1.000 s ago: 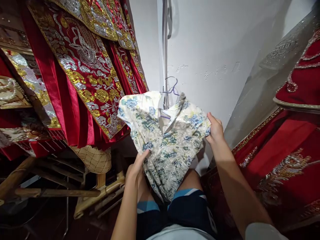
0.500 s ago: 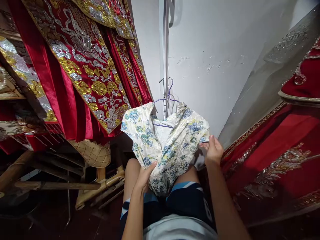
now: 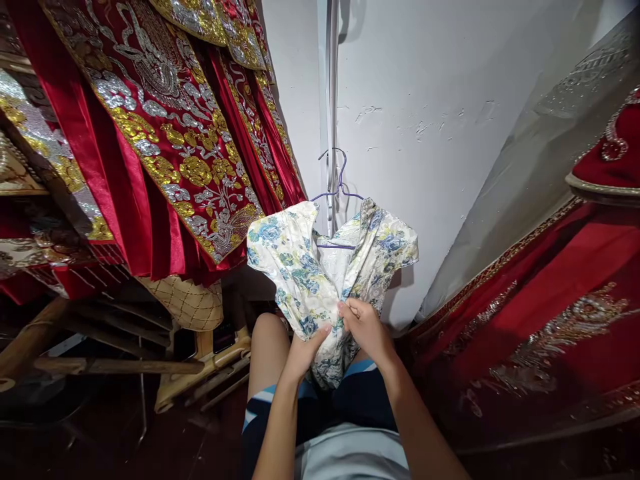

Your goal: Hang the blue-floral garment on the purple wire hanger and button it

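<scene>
A white short-sleeved blouse with blue and yellow flowers hangs on a thin purple hanger in front of me. Its V-shaped neckline gapes, and the hanger's lower bar shows inside. My left hand grips the blouse low on its left side, thumb on top and fingers hidden behind the cloth. At the front edge below the neckline, my right hand pinches the fabric with thumb and bent fingers. The blouse's lower part bunches between my knees.
Red costumes with gold and silver sequins hang at the left, above bamboo furniture. A red beaded garment and a translucent cover stand at the right. Behind the blouse are a white wall and a narrow metal strip.
My right hand has left the right sleeve and moved inward to the blouse's front edge. My left hand keeps its hold and has shifted slightly right.
</scene>
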`<state>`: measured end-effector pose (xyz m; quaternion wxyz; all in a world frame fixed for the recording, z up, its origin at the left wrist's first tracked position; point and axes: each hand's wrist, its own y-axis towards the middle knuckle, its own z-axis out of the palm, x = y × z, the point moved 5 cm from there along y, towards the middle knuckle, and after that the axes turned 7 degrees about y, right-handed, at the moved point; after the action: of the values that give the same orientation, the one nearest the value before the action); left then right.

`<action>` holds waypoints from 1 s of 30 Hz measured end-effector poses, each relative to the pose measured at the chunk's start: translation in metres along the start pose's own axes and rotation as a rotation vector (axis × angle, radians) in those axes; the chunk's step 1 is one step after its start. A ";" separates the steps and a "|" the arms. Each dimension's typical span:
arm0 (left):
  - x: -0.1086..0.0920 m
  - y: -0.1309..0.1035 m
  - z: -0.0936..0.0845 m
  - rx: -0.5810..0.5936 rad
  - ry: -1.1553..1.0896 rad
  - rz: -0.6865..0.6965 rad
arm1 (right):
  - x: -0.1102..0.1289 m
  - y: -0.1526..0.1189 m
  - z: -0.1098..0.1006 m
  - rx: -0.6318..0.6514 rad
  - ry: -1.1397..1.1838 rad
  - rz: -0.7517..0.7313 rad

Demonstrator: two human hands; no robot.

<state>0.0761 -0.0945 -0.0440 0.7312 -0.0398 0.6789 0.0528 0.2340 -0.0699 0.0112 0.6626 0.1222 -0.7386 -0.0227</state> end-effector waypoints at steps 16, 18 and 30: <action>-0.023 0.010 0.043 -0.135 0.571 0.593 | 0.017 0.031 -0.001 0.038 0.486 0.172; -0.022 0.015 0.045 -0.072 0.613 0.608 | 0.038 0.059 -0.018 -0.004 0.521 0.102; -0.031 0.041 0.027 -0.027 0.504 0.530 | 0.111 0.124 -0.018 -0.021 0.499 -0.139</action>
<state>0.0955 -0.0515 -0.0105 0.5013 0.1158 0.8238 0.2380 0.2225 0.0288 0.1460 0.8222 0.1677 -0.5420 -0.0453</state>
